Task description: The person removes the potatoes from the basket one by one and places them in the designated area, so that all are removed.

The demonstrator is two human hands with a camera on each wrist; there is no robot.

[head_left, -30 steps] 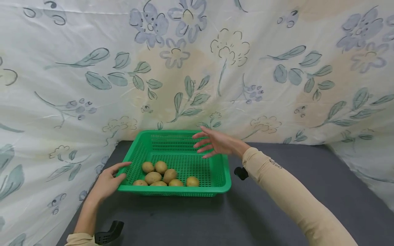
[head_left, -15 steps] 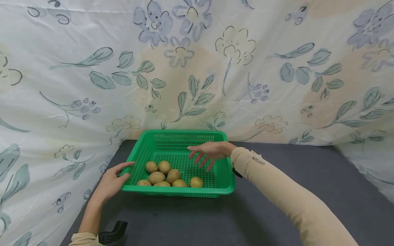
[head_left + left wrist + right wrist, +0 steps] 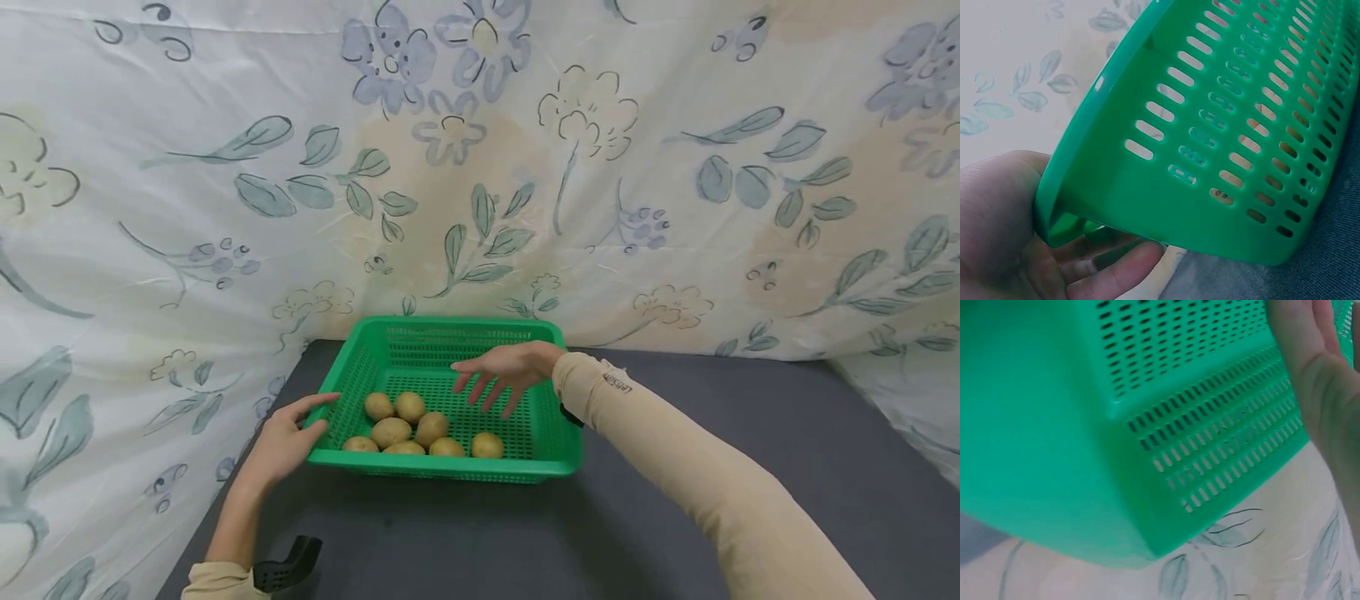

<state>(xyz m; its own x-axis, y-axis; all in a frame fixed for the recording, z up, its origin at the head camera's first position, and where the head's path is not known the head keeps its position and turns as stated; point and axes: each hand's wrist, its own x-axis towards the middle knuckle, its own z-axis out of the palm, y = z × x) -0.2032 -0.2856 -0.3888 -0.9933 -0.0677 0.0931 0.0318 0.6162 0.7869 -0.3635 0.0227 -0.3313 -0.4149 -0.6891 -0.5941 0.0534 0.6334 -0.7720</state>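
A green plastic basket [image 3: 442, 467] stands on the dark table with several potatoes [image 3: 392, 432] gathered in its front left part. One potato [image 3: 487, 445] lies a little apart, to the right. My left hand [image 3: 281, 446] grips the basket's left rim near the front corner. The left wrist view shows fingers [image 3: 1116, 275] curled under that rim [image 3: 1079, 134]. Over the right part of the basket hangs my right hand [image 3: 506, 371], its fingers spread and holding nothing. In the right wrist view this hand [image 3: 1319, 369] is partly cut off, beside the basket wall [image 3: 1210, 456].
A floral cloth [image 3: 480, 167] hangs right behind the basket and along the left side. The dark grey table [image 3: 675, 433] extends to the right and in front. Black wrist mounts [image 3: 288, 567] stick out near the sleeves.
My right hand has come left and down over the basket, its fingers now tipped downward. The whole scene shifts slightly right in view. My left hand keeps its place on the rim.
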